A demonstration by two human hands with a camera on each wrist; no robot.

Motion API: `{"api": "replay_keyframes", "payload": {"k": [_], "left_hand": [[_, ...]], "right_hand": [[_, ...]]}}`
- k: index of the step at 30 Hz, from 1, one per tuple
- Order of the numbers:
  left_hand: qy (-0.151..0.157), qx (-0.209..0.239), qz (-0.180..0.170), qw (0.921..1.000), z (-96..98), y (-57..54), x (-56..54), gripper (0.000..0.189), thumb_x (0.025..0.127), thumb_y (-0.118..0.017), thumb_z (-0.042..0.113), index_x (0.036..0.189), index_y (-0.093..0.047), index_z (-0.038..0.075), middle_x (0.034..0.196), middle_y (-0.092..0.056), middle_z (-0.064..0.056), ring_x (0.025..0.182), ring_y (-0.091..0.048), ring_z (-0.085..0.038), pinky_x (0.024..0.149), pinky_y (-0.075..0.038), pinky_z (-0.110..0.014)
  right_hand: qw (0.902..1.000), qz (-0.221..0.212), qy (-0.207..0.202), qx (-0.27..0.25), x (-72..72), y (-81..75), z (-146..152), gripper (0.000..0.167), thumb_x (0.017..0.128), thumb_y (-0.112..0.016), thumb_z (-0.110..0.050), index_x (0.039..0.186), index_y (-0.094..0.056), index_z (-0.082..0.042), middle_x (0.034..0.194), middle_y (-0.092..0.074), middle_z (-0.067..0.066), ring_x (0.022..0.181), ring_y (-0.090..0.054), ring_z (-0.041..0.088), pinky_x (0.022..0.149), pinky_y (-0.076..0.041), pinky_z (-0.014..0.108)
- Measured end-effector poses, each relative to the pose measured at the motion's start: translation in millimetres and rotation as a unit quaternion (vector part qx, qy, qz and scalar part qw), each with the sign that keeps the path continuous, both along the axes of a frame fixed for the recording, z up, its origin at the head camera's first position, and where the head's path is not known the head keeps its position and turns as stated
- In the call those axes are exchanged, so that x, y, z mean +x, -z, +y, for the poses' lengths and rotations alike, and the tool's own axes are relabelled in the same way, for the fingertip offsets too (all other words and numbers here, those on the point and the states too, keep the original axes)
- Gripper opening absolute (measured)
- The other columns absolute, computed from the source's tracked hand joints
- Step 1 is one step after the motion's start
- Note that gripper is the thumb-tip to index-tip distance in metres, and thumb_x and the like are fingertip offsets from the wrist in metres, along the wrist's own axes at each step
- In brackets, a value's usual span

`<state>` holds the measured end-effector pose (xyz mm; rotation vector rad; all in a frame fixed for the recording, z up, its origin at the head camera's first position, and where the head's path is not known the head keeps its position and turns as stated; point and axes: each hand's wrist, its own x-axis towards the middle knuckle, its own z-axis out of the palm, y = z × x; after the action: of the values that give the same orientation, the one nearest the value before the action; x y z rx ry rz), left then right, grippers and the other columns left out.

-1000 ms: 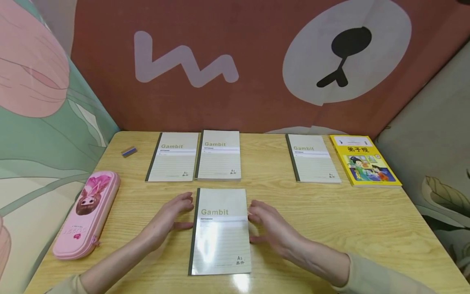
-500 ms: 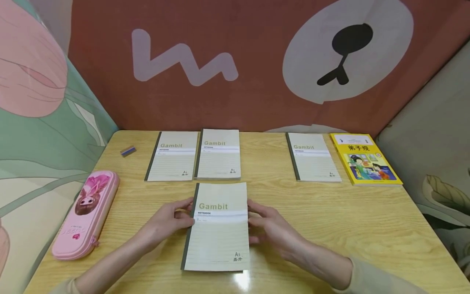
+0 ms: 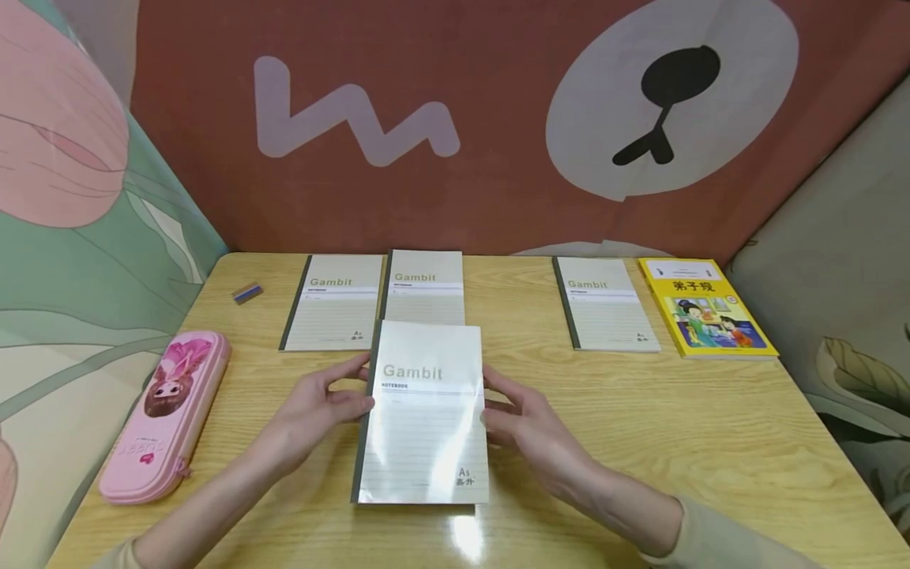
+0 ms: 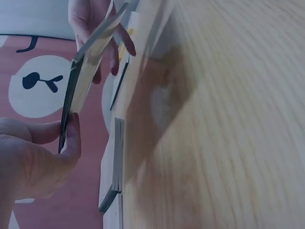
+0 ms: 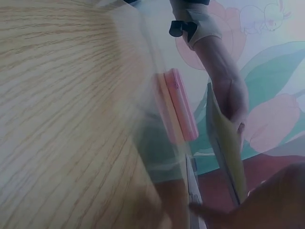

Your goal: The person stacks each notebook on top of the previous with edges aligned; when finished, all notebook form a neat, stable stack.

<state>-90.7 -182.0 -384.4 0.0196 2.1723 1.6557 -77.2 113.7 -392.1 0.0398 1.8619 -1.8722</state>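
Observation:
A cream Gambit notebook [image 3: 426,427] with a dark spine is held up off the table between both hands. On its spine side my left hand [image 3: 313,415] pinches the edge between thumb and fingers; the left wrist view shows this grip on the raised notebook [image 4: 86,81]. At the opposite edge my right hand [image 3: 533,423] grips with thumb and fingers. The held notebook's top covers the lower part of another Gambit notebook [image 3: 426,288] lying behind it. To the left of that one lies a similar notebook [image 3: 334,308].
Another Gambit notebook [image 3: 607,308] lies at the back right, beside a yellow picture book [image 3: 711,312]. A pink pencil case [image 3: 167,419] lies at the left edge. Near the back left corner is a small eraser-like block [image 3: 247,293]. A curtain with a bear print stands behind the table [image 3: 711,442].
Both hands have closed on the front notebook's sides and lifted it from the table. It has moved away from me, toward the back notebooks, and now overlaps one of them in view.

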Motion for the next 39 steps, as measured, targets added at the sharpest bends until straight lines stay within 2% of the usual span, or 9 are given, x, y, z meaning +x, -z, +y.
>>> {"api": "replay_keyframes", "payload": {"k": [3,7,10,13,17,21,29,35,39], "left_hand": [[0.000,0.009,0.000,1.0000,-0.1,-3.5,-2.6,0.072,0.099,-0.065,0.010,0.162,-0.031,0.007,0.151,-0.043,-0.020,0.102,-0.071,-0.010,0.089,-0.061,-0.026],[-0.006,0.026,0.003,0.9997,0.8,-7.1,-9.2,0.071,0.100,-0.064,0.011,0.162,-0.030,0.008,0.153,-0.043,-0.019,0.103,-0.069,-0.007,0.093,-0.060,-0.025],[-0.018,0.040,0.010,0.9990,2.4,-8.1,-16.9,0.069,0.101,-0.064,0.012,0.162,-0.031,0.008,0.153,-0.044,-0.018,0.107,-0.069,-0.006,0.097,-0.060,-0.026],[-0.029,0.053,0.024,0.9979,5.0,-7.8,-27.2,0.064,0.103,-0.062,0.014,0.161,-0.034,0.009,0.152,-0.046,-0.018,0.110,-0.069,-0.006,0.100,-0.059,-0.029],[-0.056,0.049,0.042,0.9963,10.4,-6.2,-45.5,0.058,0.104,-0.060,0.017,0.158,-0.040,0.013,0.149,-0.051,-0.014,0.114,-0.068,-0.008,0.101,-0.058,-0.028],[-0.091,0.042,0.050,0.9937,17.5,-4.4,-68.4,0.053,0.105,-0.058,0.019,0.157,-0.044,0.017,0.148,-0.051,-0.010,0.122,-0.063,-0.015,0.106,-0.056,-0.029],[-0.156,0.069,0.064,0.9833,30.1,-0.3,-114.7,0.049,0.107,-0.050,0.017,0.156,-0.045,0.013,0.149,-0.053,-0.009,0.134,-0.055,-0.021,0.115,-0.049,-0.038],[-0.191,0.077,0.060,0.9766,33.4,10.5,-138.9,0.051,0.108,-0.050,0.019,0.158,-0.042,0.014,0.159,-0.048,-0.007,0.143,-0.049,-0.019,0.119,-0.045,-0.040],[-0.204,0.093,0.046,0.9735,35.1,21.5,-150.1,0.052,0.109,-0.047,0.021,0.160,-0.038,0.013,0.164,-0.042,-0.006,0.147,-0.047,-0.021,0.121,-0.042,-0.040]], "right_hand": [[0.9998,0.002,0.012,-0.017,-3.2,-1.4,-1,0.065,0.102,-0.051,0.000,0.163,-0.029,-0.012,0.170,-0.029,0.005,0.137,-0.055,0.031,0.104,-0.056,0.044],[0.9995,0.020,0.022,-0.014,-9.9,-5.2,1,0.064,0.102,-0.052,0.000,0.161,-0.033,-0.014,0.165,-0.036,0.004,0.116,-0.065,0.020,0.091,-0.059,0.034],[0.9990,0.027,0.028,-0.021,-18.3,-7.6,1,0.064,0.103,-0.053,-0.001,0.162,-0.031,-0.014,0.164,-0.036,0.003,0.106,-0.067,0.015,0.087,-0.060,0.030],[0.9982,0.033,0.040,-0.030,-29.4,-8.7,2,0.064,0.104,-0.052,-0.001,0.163,-0.030,-0.014,0.164,-0.036,0.003,0.103,-0.067,0.011,0.086,-0.060,0.026],[0.9964,0.042,0.064,-0.036,-48.8,-9.8,0,0.061,0.105,-0.051,-0.003,0.162,-0.032,-0.015,0.160,-0.041,0.004,0.103,-0.064,0.008,0.086,-0.057,0.025],[0.9936,0.040,0.094,-0.047,-74.3,-9.2,-4,0.058,0.105,-0.052,-0.004,0.160,-0.038,-0.014,0.157,-0.045,0.006,0.101,-0.063,0.006,0.084,-0.055,0.024],[0.9837,0.041,0.161,-0.070,-126.0,1.5,-17,0.055,0.104,-0.055,-0.004,0.157,-0.043,-0.011,0.156,-0.049,0.008,0.106,-0.062,0.007,0.083,-0.056,0.023],[0.9742,0.053,0.204,-0.080,-157.6,17.6,-29,0.058,0.102,-0.058,-0.002,0.157,-0.043,-0.011,0.154,-0.054,0.006,0.102,-0.065,0.006,0.079,-0.059,0.021],[0.9727,0.050,0.212,-0.080,-172.3,30.3,-33,0.058,0.102,-0.057,-0.001,0.158,-0.041,-0.010,0.155,-0.054,0.006,0.111,-0.067,0.014,0.082,-0.060,0.023]]}}
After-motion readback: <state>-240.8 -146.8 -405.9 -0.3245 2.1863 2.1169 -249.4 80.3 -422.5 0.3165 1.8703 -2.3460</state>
